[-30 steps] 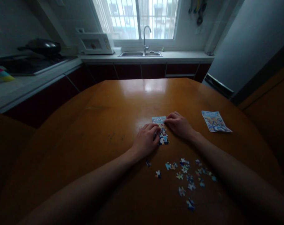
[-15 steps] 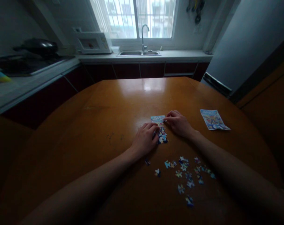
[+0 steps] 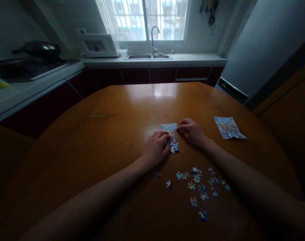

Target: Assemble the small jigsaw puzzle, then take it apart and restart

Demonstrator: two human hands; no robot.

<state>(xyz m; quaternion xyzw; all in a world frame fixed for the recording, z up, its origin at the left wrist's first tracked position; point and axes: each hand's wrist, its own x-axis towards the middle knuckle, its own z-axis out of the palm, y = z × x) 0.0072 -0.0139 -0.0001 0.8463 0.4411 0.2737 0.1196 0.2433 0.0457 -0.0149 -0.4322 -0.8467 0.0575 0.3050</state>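
Note:
A partly joined jigsaw puzzle (image 3: 173,147) lies flat on the wooden table, pale blue along its far edge. Over its left side rests my left hand (image 3: 156,145), fingers curled and thumb on the near side, gripping the puzzle and hiding part of it. My right hand (image 3: 191,131) is at the far right edge, thumb and forefinger pinched on a small puzzle piece there, mostly covered by the fingertips. Nearer to me, several loose puzzle pieces (image 3: 202,192) lie scattered between my forearms. One dark piece (image 3: 158,173) sits close to my left wrist.
A creased picture sheet (image 3: 230,128) lies on the table (image 3: 122,113) to the right. Beyond the table's far edge are a counter with a sink (image 3: 138,57) and a microwave (image 3: 99,46). A pan (image 3: 40,49) stands on the stove at left; a fridge (image 3: 260,47) is at right.
My right fingertips have shifted very slightly at the puzzle's right edge. My left hand stays on the puzzle, and the loose pieces lie as before.

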